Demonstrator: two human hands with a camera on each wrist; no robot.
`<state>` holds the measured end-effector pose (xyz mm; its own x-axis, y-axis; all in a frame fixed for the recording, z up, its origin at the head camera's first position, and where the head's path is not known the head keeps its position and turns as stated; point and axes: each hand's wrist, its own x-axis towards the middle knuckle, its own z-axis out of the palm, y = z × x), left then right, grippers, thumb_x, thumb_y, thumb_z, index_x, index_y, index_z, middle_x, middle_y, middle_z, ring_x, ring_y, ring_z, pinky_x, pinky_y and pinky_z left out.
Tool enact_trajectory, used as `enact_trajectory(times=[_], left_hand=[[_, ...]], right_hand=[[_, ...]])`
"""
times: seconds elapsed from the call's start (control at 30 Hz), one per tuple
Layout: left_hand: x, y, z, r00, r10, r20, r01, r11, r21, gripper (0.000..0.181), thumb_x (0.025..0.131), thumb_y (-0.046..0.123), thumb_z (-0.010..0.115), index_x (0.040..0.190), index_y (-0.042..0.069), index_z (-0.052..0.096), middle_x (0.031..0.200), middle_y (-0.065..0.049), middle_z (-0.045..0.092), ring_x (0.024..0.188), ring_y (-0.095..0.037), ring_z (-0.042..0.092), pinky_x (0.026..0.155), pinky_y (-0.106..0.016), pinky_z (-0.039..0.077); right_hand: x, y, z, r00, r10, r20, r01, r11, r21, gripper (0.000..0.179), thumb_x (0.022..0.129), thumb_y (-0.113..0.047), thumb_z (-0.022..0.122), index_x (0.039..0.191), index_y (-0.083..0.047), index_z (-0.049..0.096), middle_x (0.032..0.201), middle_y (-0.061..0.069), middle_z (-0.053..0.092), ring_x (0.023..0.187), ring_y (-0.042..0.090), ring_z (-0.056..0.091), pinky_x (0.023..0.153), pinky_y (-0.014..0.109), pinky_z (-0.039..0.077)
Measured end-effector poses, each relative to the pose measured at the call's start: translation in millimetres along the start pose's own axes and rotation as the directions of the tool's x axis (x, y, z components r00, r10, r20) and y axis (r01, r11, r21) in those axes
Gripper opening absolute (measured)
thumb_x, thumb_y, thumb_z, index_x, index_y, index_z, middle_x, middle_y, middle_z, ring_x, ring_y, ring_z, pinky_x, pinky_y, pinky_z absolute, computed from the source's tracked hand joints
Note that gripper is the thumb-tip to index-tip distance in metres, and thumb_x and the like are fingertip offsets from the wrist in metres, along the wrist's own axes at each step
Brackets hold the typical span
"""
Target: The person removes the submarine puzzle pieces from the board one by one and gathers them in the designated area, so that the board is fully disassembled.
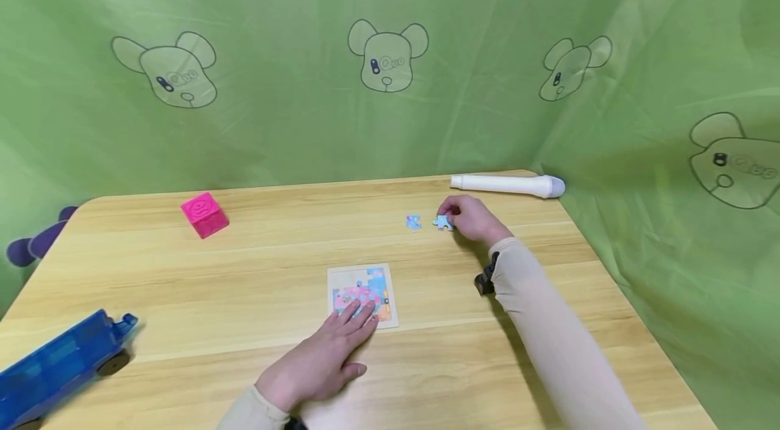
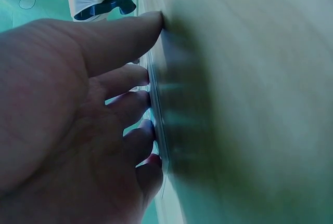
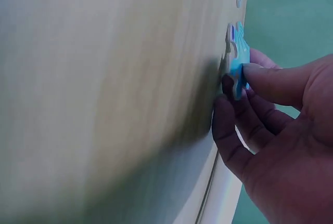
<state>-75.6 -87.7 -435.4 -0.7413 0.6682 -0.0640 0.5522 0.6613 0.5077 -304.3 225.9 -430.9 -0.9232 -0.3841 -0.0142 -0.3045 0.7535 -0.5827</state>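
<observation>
A square jigsaw tray (image 1: 332, 275) with a pale border lies near the middle of the table, partly filled with pink, blue and orange pieces. My left hand (image 1: 319, 357) rests its fairly straight fingertips on the tray's near part, covering some of the picture. In the left wrist view those fingertips touch the tray's thin edge (image 2: 159, 115). Farther back on the right, my right hand (image 1: 474, 219) pinches a light-blue jigsaw piece (image 1: 443, 222) between thumb and fingers. The right wrist view shows that piece (image 3: 239, 57) tipped up at the table surface. Another jigsaw piece (image 1: 414, 221) lies just left of it.
Behind my right hand lies a white toy microphone (image 1: 506, 185) along the table's back edge. A pink cube (image 1: 205, 215) sits at the back left, and a blue toy vehicle (image 1: 61, 366) at the front left. Green curtain (image 1: 274, 132) hangs behind and to the right.
</observation>
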Motion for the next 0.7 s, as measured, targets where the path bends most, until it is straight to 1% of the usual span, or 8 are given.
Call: enact_trajectory(times=[0.17,0.33,0.43,0.63,0.7], left_hand=[[0.3,0.4,-0.4,1.000,-0.002,0.008,0.002,1.000,-0.001,0.067,0.095,0.021,0.065,0.151,0.001,0.034,0.161,-0.012,0.019,0.147,-0.033,0.013,0.115,-0.053,0.020],[1.6,0.0,0.2,1.000,-0.001,0.011,0.001,1.000,0.005,0.067,0.095,0.021,0.065,0.151,0.001,0.034,0.161,-0.012,0.018,0.147,-0.033,0.013,0.115,-0.053,0.020],[1.7,0.1,-0.1,1.000,-0.004,0.015,0.004,1.000,0.006,0.067,0.095,0.021,0.064,0.151,0.001,0.034,0.161,-0.012,0.018,0.147,-0.033,0.013,0.115,-0.053,0.020],[1.0,0.1,-0.6,1.000,-0.008,0.016,0.008,1.000,0.000,0.067,0.095,0.021,0.064,0.151,0.001,0.034,0.161,-0.012,0.018,0.147,-0.033,0.013,0.115,-0.053,0.020],[0.8,0.0,-0.5,1.000,-0.012,0.013,0.012,1.000,0.003,0.067,0.095,0.021,0.065,0.151,0.001,0.034,0.161,-0.012,0.019,0.147,-0.033,0.013,0.115,-0.053,0.020]], right_hand=[[0.0,1.4,0.8,1.000,0.009,-0.015,-0.009,1.000,-0.022,0.018,0.091,0.009,0.053,0.100,0.003,0.067,0.093,0.014,0.063,0.090,0.029,0.057,0.086,0.044,0.047],[-0.4,4.4,0.9,1.000,-0.001,0.000,0.001,1.000,-0.023,0.019,0.090,0.011,0.053,0.103,0.005,0.066,0.098,0.017,0.064,0.096,0.033,0.058,0.092,0.048,0.046],[-1.2,5.1,-0.2,1.000,0.000,0.012,0.000,1.000,-0.019,0.020,0.089,0.011,0.054,0.104,0.006,0.066,0.099,0.018,0.063,0.096,0.033,0.057,0.092,0.048,0.046],[-7.7,2.1,-4.7,0.999,0.037,0.006,-0.037,0.999,0.000,0.019,0.092,0.004,0.057,0.109,0.008,0.064,0.105,0.020,0.060,0.100,0.035,0.055,0.094,0.049,0.045],[-10.8,0.4,-4.8,0.999,0.036,-0.003,-0.035,0.999,0.004,0.019,0.093,0.001,0.057,0.110,0.008,0.063,0.105,0.020,0.059,0.099,0.034,0.055,0.093,0.049,0.045]])
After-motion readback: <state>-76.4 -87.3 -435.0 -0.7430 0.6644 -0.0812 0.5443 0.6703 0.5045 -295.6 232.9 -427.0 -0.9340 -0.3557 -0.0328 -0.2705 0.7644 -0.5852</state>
